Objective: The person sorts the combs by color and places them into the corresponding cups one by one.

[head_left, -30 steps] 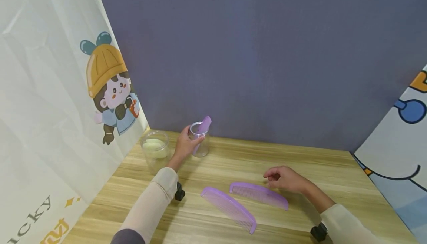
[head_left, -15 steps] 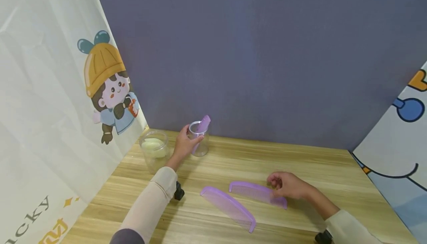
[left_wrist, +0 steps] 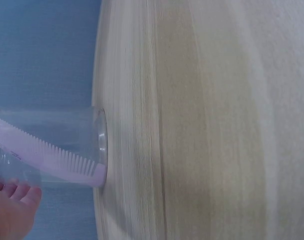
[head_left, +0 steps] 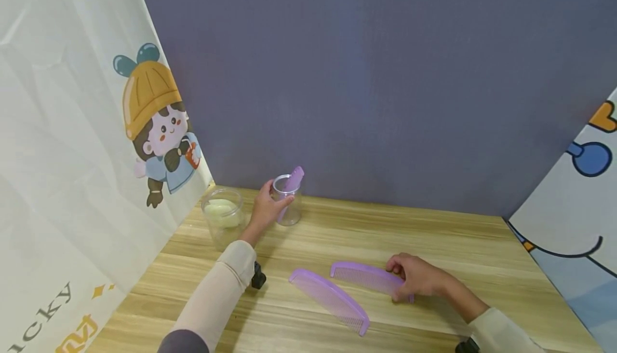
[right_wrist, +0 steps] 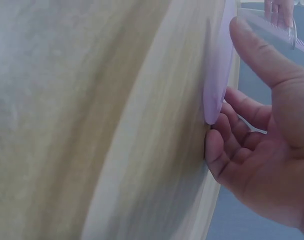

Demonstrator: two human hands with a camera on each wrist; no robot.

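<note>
My left hand (head_left: 266,209) grips a small clear jar (head_left: 292,216) standing near the back wall. A purple comb (head_left: 295,178) leans inside it, its top above the rim; the left wrist view shows the comb's teeth (left_wrist: 66,155) through the wall. Over the right end of a second purple comb (head_left: 359,275), lying flat on the table, my right hand (head_left: 420,276) has its thumb on the near side and fingers on the far side, pinching it. A third purple comb (head_left: 332,302) lies just in front, slanting down to the right.
A larger clear jar (head_left: 225,238) with pale green pieces (head_left: 223,209) in it stands left of my left hand. A dark panel (head_left: 356,101) rises behind the wooden table (head_left: 270,315), with printed sheets (head_left: 58,144) at the sides.
My right hand has come down and toward me onto the comb's right end, and its thumb and fingers have closed about it. The left hand stays on the jar.
</note>
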